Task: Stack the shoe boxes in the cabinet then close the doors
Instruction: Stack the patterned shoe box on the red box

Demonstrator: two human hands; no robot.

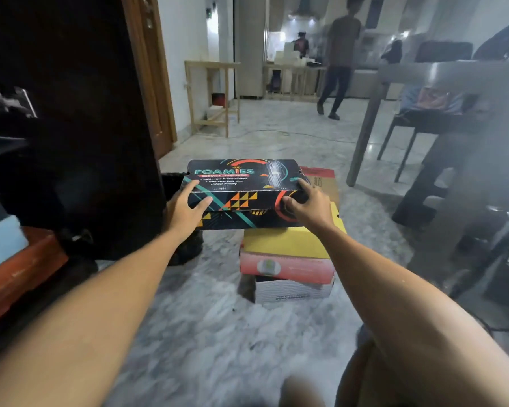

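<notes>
A black shoe box (241, 180) with bright patterns and the word FOAMIES sits at the top of a pile on the floor. My left hand (185, 208) grips its near left corner and my right hand (307, 205) grips its near right corner. Under it lie a yellow box (288, 242), a pink box (285, 268) and a white box (294, 293). A brown box (321, 177) shows behind the pile. The open dark cabinet door (80, 127) stands at the left, with an orange box (21, 274) and a pale blue box (0, 242) inside the cabinet.
Marble floor (218, 333) spreads around the pile. A grey table (423, 74) and dark chairs (417, 133) stand at the right. A wooden frame table (212, 92) stands by the far wall. A person (338, 60) walks in the background. A cable lies across the floor.
</notes>
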